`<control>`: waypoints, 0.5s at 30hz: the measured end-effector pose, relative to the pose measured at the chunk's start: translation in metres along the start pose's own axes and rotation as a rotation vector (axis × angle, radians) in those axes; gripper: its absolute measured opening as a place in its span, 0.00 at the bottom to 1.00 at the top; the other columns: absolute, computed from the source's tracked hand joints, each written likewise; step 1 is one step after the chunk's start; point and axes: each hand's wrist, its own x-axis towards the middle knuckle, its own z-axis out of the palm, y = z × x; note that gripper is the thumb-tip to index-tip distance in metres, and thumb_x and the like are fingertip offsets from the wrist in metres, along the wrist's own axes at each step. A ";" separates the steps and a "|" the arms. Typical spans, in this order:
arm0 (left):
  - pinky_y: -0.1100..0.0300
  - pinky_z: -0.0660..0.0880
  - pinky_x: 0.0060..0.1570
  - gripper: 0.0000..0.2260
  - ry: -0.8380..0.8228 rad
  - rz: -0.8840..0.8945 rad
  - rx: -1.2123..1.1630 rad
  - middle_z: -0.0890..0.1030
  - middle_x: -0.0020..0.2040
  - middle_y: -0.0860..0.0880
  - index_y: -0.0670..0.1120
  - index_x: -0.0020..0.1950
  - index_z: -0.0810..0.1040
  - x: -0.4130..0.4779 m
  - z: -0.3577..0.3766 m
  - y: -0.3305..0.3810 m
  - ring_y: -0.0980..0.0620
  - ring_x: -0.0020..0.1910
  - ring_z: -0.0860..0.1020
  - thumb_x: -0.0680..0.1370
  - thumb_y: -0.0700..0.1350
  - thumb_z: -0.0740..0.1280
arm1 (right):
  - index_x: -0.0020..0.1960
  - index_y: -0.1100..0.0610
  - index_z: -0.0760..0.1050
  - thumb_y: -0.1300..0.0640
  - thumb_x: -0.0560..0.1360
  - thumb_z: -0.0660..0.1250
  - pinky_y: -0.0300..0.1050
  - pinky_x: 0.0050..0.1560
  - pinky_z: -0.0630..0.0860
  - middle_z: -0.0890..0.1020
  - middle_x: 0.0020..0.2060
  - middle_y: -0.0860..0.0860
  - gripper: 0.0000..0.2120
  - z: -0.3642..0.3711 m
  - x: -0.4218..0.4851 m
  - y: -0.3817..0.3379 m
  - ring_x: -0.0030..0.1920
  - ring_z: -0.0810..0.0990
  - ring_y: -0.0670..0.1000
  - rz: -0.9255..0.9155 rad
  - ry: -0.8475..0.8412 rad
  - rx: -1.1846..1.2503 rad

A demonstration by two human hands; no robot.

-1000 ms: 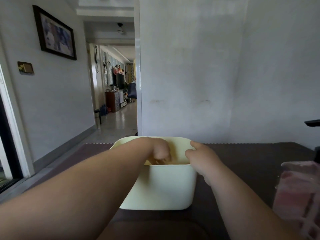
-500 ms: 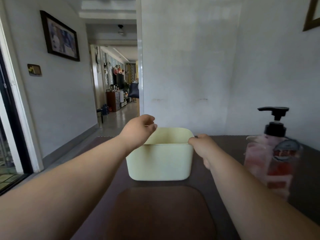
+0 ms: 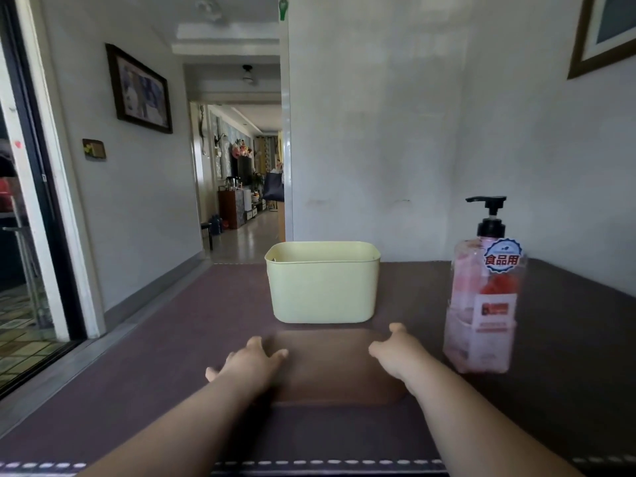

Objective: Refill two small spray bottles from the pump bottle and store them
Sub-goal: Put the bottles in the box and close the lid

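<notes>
Right of the yellow bin [image 3: 323,287] stands the pump bottle [image 3: 481,304]; the spray bottles are unseen, likely inside the bin. Left hand [image 3: 251,363] and right hand [image 3: 395,352] have left its rim and rest empty, fingers loose, on the mat [image 3: 330,373] before it: storing seems done.

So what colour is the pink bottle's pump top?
The plastic pump top is black; head view.

Brown mat [image 3: 327,366] on dark table [image 3: 137,380]; framed picture [image 3: 141,89] on left wall; second frame [image 3: 602,32] upper right.
</notes>
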 end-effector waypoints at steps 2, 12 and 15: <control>0.40 0.53 0.70 0.28 0.012 0.019 0.000 0.74 0.67 0.50 0.52 0.71 0.61 -0.010 0.006 -0.001 0.48 0.70 0.66 0.75 0.64 0.55 | 0.75 0.51 0.57 0.48 0.69 0.61 0.54 0.70 0.65 0.70 0.71 0.55 0.35 0.001 -0.006 0.004 0.70 0.67 0.58 -0.010 0.006 0.004; 0.59 0.62 0.66 0.19 0.309 0.303 -0.647 0.68 0.73 0.52 0.49 0.68 0.69 -0.026 0.001 -0.014 0.53 0.71 0.67 0.78 0.49 0.62 | 0.62 0.52 0.75 0.60 0.74 0.62 0.43 0.52 0.74 0.75 0.66 0.51 0.17 0.014 -0.023 -0.005 0.57 0.77 0.53 -0.255 0.275 0.453; 0.62 0.57 0.68 0.19 0.437 0.464 -0.652 0.59 0.76 0.55 0.51 0.70 0.68 -0.013 -0.023 0.002 0.58 0.73 0.60 0.79 0.48 0.61 | 0.64 0.50 0.73 0.59 0.75 0.62 0.45 0.65 0.68 0.66 0.73 0.45 0.18 -0.004 -0.016 -0.030 0.69 0.70 0.53 -0.371 0.402 0.508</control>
